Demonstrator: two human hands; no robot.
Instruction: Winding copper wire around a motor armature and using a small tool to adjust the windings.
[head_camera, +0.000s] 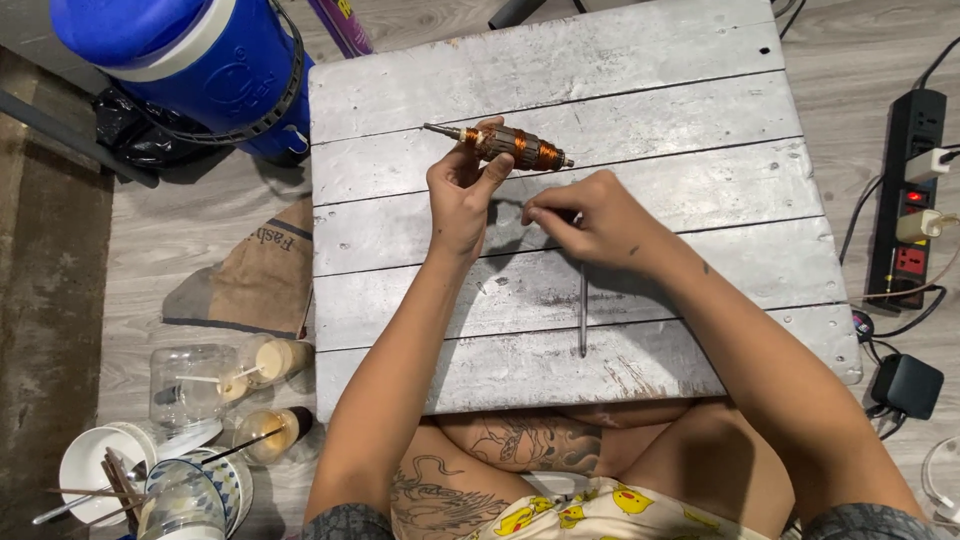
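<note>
Rod (583, 310) lies on table (700, 130) — cooler (190, 60) beyond its left corner.

Blue cooler (190, 60) cut off above

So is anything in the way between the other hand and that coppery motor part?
Nothing visible. The left hand holds the motor armature up over the grey wooden board. The right hand sits just below and beside it, pinching something too small to tell, with only bare board in the gap.
</note>
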